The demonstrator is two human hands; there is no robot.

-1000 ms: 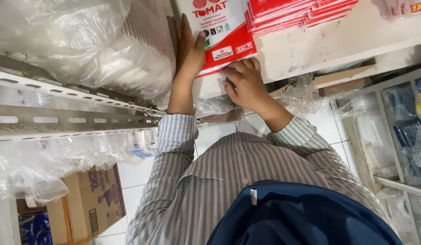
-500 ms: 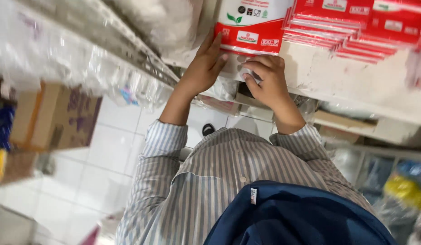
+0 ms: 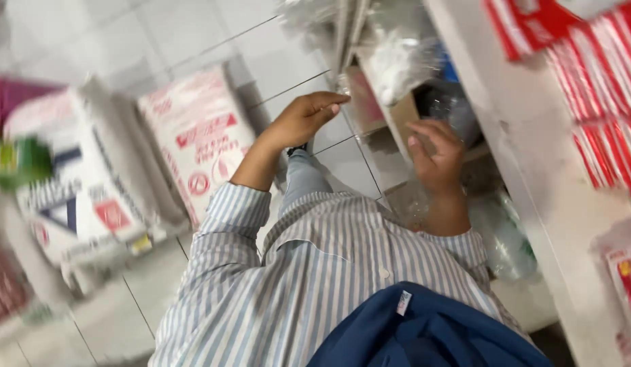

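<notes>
My left hand (image 3: 303,119) hangs in front of me over the tiled floor, fingers loosely extended and holding nothing; its fingertips are close to the corner of a cardboard box (image 3: 395,117). Just above that box hovers my right hand (image 3: 437,158), palm open and fingers spread, empty. The box sits under a white shelf (image 3: 533,170) and has crumpled clear plastic bags (image 3: 397,62) in and around it. Stacks of red-and-white packets (image 3: 594,102) lie on the shelf to the right of both hands. The picture is motion-blurred.
White sacks with red print (image 3: 201,139) and a larger white sack (image 3: 84,194) lean on the tiled floor (image 3: 159,41) at left. More clear plastic bags (image 3: 505,238) lie low beside the shelf. A blue garment (image 3: 424,333) fills the bottom of the view.
Both hands have come off the red-and-white packet on the shelf and dropped lower, now empty. The view has swung down toward the floor and the box.
</notes>
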